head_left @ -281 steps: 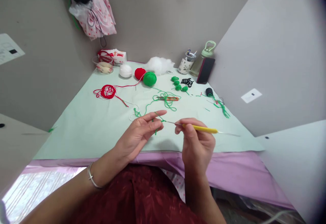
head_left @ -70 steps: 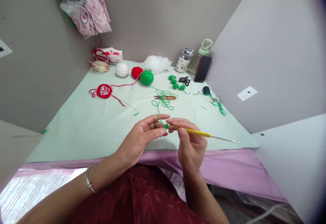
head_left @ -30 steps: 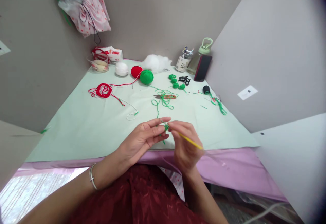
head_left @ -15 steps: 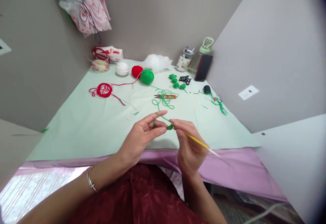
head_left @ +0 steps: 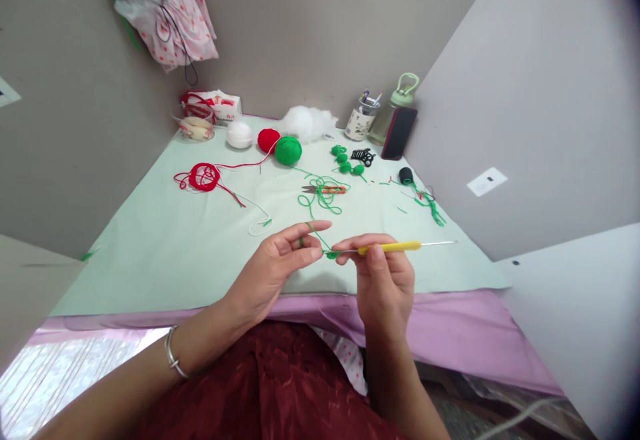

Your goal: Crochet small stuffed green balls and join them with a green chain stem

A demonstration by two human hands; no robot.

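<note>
Between thumb and fingers my left hand (head_left: 280, 260) pinches a small green crochet piece (head_left: 331, 255), its index finger stretched out with green yarn over it. My right hand (head_left: 383, 273) grips a crochet hook (head_left: 395, 247) by its yellow handle; the metal hook end points left into the piece, and the other metal end sticks out to the right. From the left index finger the yarn runs back to a loose green tangle (head_left: 325, 193), which lies over orange-handled scissors (head_left: 333, 190). A green yarn ball (head_left: 289, 151) sits behind that.
Further back are a red yarn ball (head_left: 269, 140), a white ball (head_left: 239, 135), fluffy white stuffing (head_left: 307, 123), a pen cup (head_left: 360, 120), a bottle (head_left: 387, 117) and a phone (head_left: 400, 133). Coiled red yarn (head_left: 204, 177) lies left; small green pieces (head_left: 345, 160) and a black spool (head_left: 405, 175) lie right.
The crochet hook has swung from slanting down toward me to nearly level, its free end now pointing right. My right hand has turned with it and moved slightly right.
</note>
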